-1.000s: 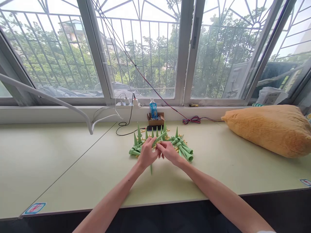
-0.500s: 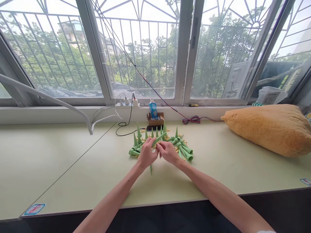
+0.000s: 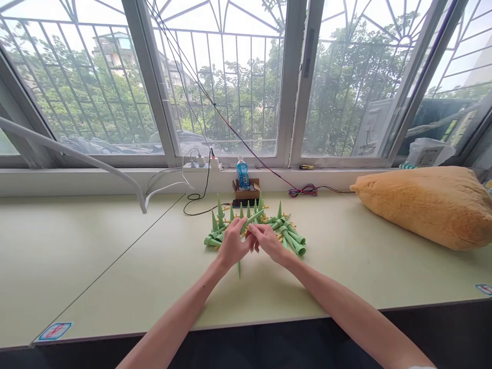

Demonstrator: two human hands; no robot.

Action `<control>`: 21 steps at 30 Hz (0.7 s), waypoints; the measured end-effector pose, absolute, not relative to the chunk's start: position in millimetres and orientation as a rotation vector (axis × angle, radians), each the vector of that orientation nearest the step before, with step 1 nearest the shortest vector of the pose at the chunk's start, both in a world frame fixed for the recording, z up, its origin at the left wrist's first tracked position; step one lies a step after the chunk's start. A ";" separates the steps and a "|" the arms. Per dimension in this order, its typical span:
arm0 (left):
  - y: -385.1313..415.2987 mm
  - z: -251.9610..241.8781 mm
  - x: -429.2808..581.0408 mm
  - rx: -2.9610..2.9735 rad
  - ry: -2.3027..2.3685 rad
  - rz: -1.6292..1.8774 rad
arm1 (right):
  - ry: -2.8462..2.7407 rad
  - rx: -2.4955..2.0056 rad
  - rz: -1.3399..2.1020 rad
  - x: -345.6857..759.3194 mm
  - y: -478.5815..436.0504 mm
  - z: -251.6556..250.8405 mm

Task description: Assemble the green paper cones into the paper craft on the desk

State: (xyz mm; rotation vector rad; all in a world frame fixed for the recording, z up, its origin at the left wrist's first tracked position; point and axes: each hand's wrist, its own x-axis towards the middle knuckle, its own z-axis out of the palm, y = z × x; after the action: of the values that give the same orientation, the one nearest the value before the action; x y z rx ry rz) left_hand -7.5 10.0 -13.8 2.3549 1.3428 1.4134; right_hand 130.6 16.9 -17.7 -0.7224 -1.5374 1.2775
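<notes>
My left hand (image 3: 232, 242) is closed around a long green cone-shaped spike (image 3: 252, 219), whose wide end points up and right while its thin tip (image 3: 239, 269) pokes out below the hand. My right hand (image 3: 268, 240) meets the left at the spike's middle, fingers pinched on a small part that I cannot make out. Both hands hover over a pile of green cones (image 3: 292, 238) and small yellow pieces (image 3: 279, 237) on the pale green table (image 3: 115, 256). Several cones stand upright (image 3: 220, 209) behind the hands.
A small cardboard box (image 3: 246, 189) with a blue-labelled bottle (image 3: 242, 173) stands behind the pile. A black cable (image 3: 194, 202) and a red-black cable (image 3: 305, 190) run from the sill. A tan plush cushion (image 3: 426, 202) lies at the right. A white lamp arm (image 3: 96, 166) reaches in from the left.
Both hands stay in place at the spike. The right hand's fingers have shifted slightly against it; nothing else has moved.
</notes>
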 end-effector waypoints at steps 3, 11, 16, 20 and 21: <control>8.8 -12.3 -6.8 2.357 1.348 1.418 | -1.439 -0.695 1.442 131.0 17.4 -16.6; 7.3 -10.8 -6.2 2.373 1.344 1.428 | -1.302 -0.643 1.627 131.9 20.3 -19.8; 7.4 -10.2 -5.8 2.356 1.341 1.427 | -1.364 -0.687 1.534 131.3 15.7 -15.2; 7.6 -10.8 -5.9 2.343 1.337 1.430 | -1.427 -0.716 1.467 131.0 13.7 -12.8; 7.5 -11.0 -5.9 2.340 1.336 1.429 | -1.441 -0.722 1.448 130.9 13.9 -13.0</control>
State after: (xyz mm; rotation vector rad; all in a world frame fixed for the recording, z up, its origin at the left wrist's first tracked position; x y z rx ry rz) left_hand -5.9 7.5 -11.0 2.3404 1.3361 1.4293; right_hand 130.9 13.9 -13.0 -0.7224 -1.4407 1.4477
